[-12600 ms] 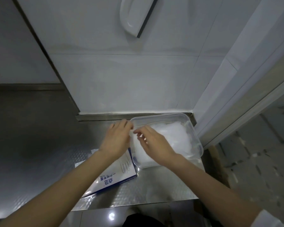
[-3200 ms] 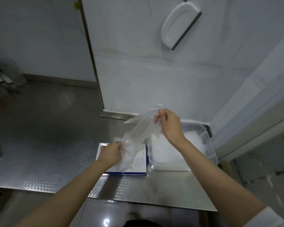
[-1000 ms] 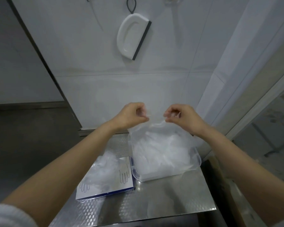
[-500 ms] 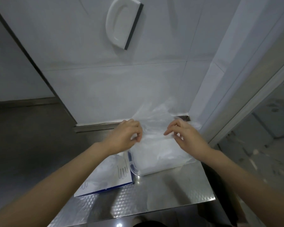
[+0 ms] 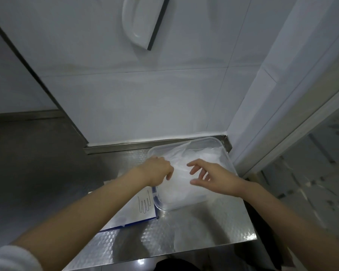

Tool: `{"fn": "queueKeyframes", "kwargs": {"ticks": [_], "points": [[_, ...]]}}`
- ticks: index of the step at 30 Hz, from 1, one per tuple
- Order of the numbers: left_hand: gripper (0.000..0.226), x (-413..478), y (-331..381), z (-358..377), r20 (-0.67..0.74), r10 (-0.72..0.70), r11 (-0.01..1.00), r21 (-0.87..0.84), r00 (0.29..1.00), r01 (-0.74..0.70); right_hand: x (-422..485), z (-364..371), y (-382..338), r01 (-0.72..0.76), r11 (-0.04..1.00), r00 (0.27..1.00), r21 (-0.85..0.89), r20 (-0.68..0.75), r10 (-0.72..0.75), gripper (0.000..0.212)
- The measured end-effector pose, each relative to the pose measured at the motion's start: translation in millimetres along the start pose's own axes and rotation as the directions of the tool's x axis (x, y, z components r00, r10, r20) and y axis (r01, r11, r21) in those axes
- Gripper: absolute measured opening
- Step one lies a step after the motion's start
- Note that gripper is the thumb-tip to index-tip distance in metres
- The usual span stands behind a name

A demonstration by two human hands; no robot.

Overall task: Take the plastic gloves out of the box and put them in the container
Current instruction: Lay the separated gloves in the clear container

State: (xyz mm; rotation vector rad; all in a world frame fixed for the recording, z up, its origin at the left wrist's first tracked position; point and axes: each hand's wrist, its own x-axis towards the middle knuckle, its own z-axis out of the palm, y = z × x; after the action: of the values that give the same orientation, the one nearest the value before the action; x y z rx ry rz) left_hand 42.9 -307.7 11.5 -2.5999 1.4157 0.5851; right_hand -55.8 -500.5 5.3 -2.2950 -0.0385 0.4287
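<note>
A clear plastic container (image 5: 227, 155) sits at the counter's back right corner, filled with a heap of thin translucent plastic gloves (image 5: 202, 156). To its left lies the flat white and blue glove box (image 5: 143, 209), printed with a glove outline. My left hand (image 5: 157, 169) is at the container's left rim, fingers bent down onto the gloves, with its fingertips and thumb hidden. My right hand (image 5: 213, 178) hovers over the gloves with fingers spread, holding nothing.
The steel counter (image 5: 194, 231) ends close in front and at the right, where the floor drops away. White tiled walls close off the back and right. A white squeegee (image 5: 143, 22) hangs on the wall above. A darker steel surface (image 5: 33, 163) stretches left.
Both hands have come down from chest height to the container. The sheet of gloves they pinched between them now lies in the container, and my right hand has let go of it.
</note>
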Motion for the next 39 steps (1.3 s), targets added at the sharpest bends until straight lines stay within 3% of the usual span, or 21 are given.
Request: {"fn": "queueKeyframes", "kwargs": {"ticks": [3,5,8,10,13,20,28,30,33,35,37,39], "points": [[0.034,4.1,8.9,-4.1,-0.312,-0.14,0.989,-0.096,0.94,0.115,4.5,-6.1,-4.9,0.076,0.997,0.955,-0.016,-0.288,-0.078,0.025],[0.03,11.1,15.4,1.7,-0.349,-0.208,0.966,-0.222,0.914,0.135,11.6,-4.7,0.0,0.08,0.988,0.942,-0.129,-0.315,-0.117,0.022],[0.039,25.2,28.8,21.1,-0.184,-0.231,0.953,-0.24,0.955,0.184,25.4,3.9,11.9,0.069,0.94,0.987,-0.334,-0.114,-0.114,0.034],[0.054,35.8,33.8,35.1,-0.016,-0.25,0.957,-0.154,0.968,0.244,35.9,8.4,20.3,0.06,0.894,0.998,-0.444,0.017,-0.058,0.043],[0.072,45.5,35.5,49.7,0.126,-0.281,0.959,-0.004,0.951,0.284,47.9,11.8,34.8,0.023,0.845,0.995,-0.535,0.093,0.032,0.052],[0.093,54.4,30.2,65.7,0.239,-0.263,0.965,0.071,0.935,0.254,57.9,14.5,62.1,-0.032,0.772,0.975,-0.634,0.151,0.165,0.064],[0.096,60.8,26.8,67.7,0.27,-0.257,0.966,0.089,0.928,0.242,64.9,24.2,65.6,-0.065,0.758,0.969,-0.649,0.139,0.202,0.07],[0.086,58.0,25.7,60.4,0.269,-0.254,0.965,0.141,0.929,0.222,62.2,20.0,60.4,-0.083,0.786,0.965,-0.613,0.147,0.217,0.064],[0.058,51.8,29.3,42.9,0.183,-0.288,0.931,0.284,0.94,0.23,54.4,11.1,47.2,-0.118,0.839,0.982,-0.531,0.062,0.177,0.055],[0.048,44.4,32.9,33.4,0.091,-0.284,0.924,0.292,0.955,0.247,48.0,9.3,32.8,-0.132,0.864,0.991,-0.485,-0.042,0.128,0.057],[0.038,31.4,33.5,26.4,-0.07,-0.236,0.945,0.215,0.969,0.246,41.2,12.7,15.2,-0.124,0.905,0.98,-0.407,-0.194,0.047,0.054],[0.032,12.4,29.5,21.0,-0.263,-0.223,0.967,0.066,0.939,0.248,32.2,21.0,-6.5,-0.049,0.943,0.944,-0.33,-0.323,-0.064,0.049]]}}
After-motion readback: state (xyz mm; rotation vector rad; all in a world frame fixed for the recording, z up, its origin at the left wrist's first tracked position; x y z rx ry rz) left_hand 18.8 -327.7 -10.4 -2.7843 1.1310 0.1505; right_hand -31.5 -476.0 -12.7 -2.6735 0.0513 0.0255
